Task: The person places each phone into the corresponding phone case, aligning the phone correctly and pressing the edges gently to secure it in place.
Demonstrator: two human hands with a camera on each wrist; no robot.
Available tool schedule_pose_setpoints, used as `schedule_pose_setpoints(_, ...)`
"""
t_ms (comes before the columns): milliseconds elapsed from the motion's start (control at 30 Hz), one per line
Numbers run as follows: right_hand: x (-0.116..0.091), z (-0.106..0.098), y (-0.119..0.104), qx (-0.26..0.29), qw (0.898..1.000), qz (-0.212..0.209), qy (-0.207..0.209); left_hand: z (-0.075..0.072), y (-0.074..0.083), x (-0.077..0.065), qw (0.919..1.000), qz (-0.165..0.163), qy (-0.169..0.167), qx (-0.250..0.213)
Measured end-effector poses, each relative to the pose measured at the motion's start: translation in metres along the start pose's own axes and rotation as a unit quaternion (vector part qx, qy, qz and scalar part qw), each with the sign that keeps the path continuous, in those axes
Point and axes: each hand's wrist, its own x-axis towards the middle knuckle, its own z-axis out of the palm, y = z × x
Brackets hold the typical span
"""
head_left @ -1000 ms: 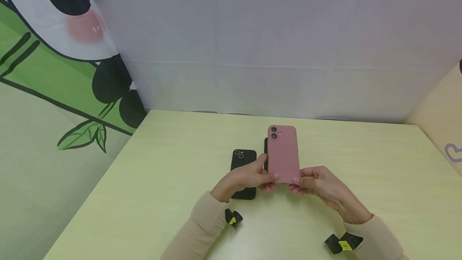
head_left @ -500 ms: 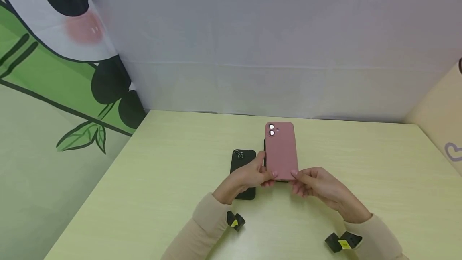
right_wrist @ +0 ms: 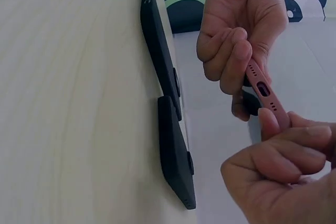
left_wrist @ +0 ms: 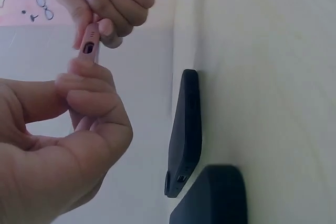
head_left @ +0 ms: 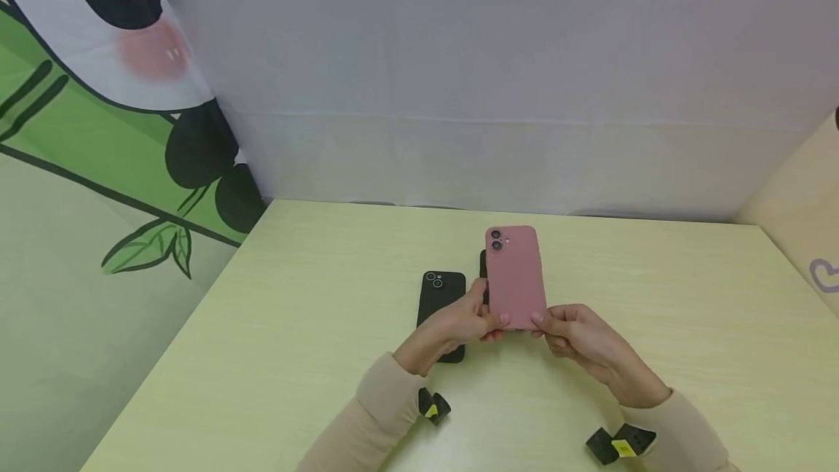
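A phone in a pink case (head_left: 515,275) is held above the table, its back with two camera lenses facing the head camera. My left hand (head_left: 462,319) pinches its lower left corner with the thumb on the back. At the lower right corner my right hand (head_left: 583,337) pinches it the same way. Both wrist views show the bottom edge of the pink case (right_wrist: 265,90) with its charging-port cutout between the two hands. A black phone (head_left: 440,296) lies on the table, partly hidden by my left hand.
A second black phone (head_left: 483,268) lies behind the pink one, mostly hidden by it; both black phones show side-on in the left wrist view. The pale table (head_left: 295,355) meets a white cloth wall (head_left: 491,93) at its far edge.
The pink-cased phone has tilted and shifted slightly up and left, then come back down and right. Both hands keep their pinch on its lower corners.
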Motion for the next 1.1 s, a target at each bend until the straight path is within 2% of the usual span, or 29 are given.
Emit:
schedule_pose_setpoints(133,0.001,0.000,0.001,0.011,1.000,-0.005,-0.001,0.000,-0.001,0.002,0.9999,0.002,-0.003,-0.014)
schedule_pose_setpoints(367,0.002,-0.003,0.004,0.001,1.000,-0.001,-0.008,-0.003,0.000,0.002,0.9997,-0.001,-0.006,-0.024)
schedule_pose_setpoints(533,0.003,-0.006,0.004,-0.019,1.000,0.000,-0.018,-0.006,0.002,0.000,0.9997,0.004,-0.015,-0.020)
schedule_pose_setpoints(733,0.004,-0.010,0.005,-0.056,0.998,-0.007,-0.023,-0.009,-0.001,0.001,0.9987,0.015,-0.033,-0.037)
schedule_pose_setpoints(867,0.005,-0.012,0.005,-0.067,0.997,-0.022,-0.002,-0.009,-0.001,0.001,0.9979,0.017,-0.040,-0.049)
schedule_pose_setpoints(1100,0.004,-0.012,0.004,-0.046,0.996,-0.045,0.055,-0.007,-0.004,0.001,0.9967,0.005,-0.056,-0.059)
